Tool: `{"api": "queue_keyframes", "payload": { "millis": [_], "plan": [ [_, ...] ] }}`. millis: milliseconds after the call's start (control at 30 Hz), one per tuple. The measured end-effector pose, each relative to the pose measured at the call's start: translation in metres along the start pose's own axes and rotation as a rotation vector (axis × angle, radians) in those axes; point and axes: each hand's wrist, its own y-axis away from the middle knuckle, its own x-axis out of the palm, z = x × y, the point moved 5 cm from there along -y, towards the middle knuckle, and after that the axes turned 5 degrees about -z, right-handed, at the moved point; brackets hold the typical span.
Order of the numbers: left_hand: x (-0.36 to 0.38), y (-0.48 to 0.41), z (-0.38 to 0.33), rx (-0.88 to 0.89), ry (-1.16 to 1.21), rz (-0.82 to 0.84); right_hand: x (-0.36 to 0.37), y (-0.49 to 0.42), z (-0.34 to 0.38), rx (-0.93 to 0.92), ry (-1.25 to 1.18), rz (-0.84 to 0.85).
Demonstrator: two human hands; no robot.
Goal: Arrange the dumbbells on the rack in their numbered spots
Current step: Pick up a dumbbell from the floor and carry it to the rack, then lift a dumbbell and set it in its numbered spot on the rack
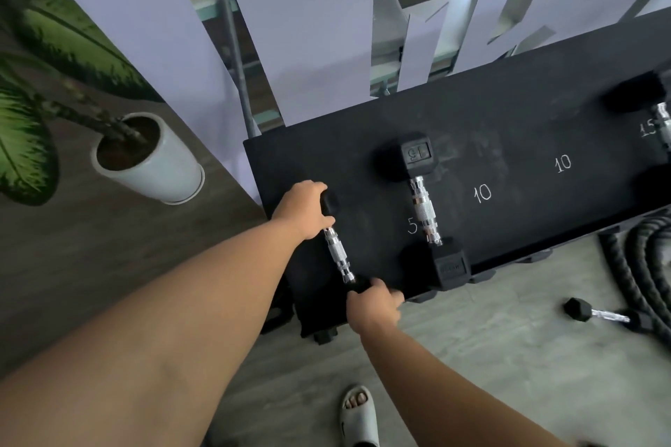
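Note:
A black rack shelf [508, 112] carries chalked numbers 5, 10, 10 and 15. A small dumbbell [338, 253] with a chrome handle lies at the shelf's left end. My left hand [304, 208] grips its far head and my right hand [374, 306] grips its near head. Right beside it, a larger dumbbell [423, 205] stamped 15 lies next to the chalked 5. Another big dumbbell [653, 112] rests at the far right by the 15 mark, partly cut off. A small dumbbell [595, 312] lies on the floor at the right.
A potted plant in a white pot [152, 163] stands on the wooden surface left of the rack. Thick black ropes [639, 265] are coiled on the floor at the right. My sandalled foot [357, 414] is below the rack's front edge.

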Motion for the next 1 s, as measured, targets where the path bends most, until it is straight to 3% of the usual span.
{"api": "queue_keyframes", "payload": {
  "millis": [100, 300, 467, 567, 1000],
  "plan": [
    [0.005, 0.003, -0.003, -0.007, -0.016, -0.005, 0.000, 0.012, 0.015, -0.192, 0.093, -0.020],
    [0.011, 0.006, -0.002, -0.031, 0.007, 0.040, -0.006, 0.012, 0.008, -0.226, 0.114, 0.062],
    [0.008, 0.018, -0.003, -0.033, -0.081, 0.050, -0.028, 0.020, 0.011, -0.384, -0.083, 0.053],
    [-0.003, 0.031, -0.005, -0.041, -0.087, 0.035, -0.053, 0.026, 0.026, -0.487, -0.070, 0.028],
    [-0.148, 0.098, -0.072, -0.006, -0.079, -0.193, -0.206, 0.068, 0.082, -0.782, 0.311, -0.242]
  ]
}}
